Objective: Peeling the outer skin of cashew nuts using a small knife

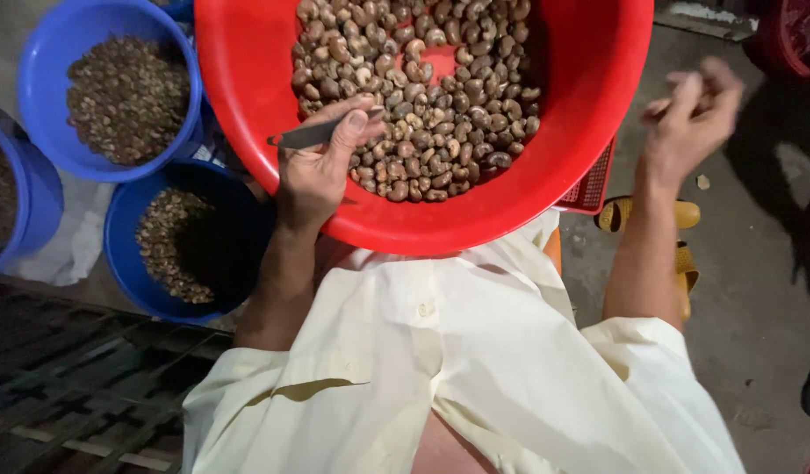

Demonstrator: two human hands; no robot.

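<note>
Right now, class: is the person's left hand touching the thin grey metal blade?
Touching. The head view shows the left hand pinching the thin grey metal blade under its thumb, over the big red plastic basin of brown nuts.

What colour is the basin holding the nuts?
Red, seen in the head view: basin, nuts.

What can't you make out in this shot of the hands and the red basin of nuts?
- Head view: right hand is motion-blurred; whether it holds anything is unclear.
- Red basin: its far rim is cut off by the top edge.
- Small blade in the left hand: its handle is hidden under the fingers.
- Blue tub at far left: cropped by the edge.
</note>
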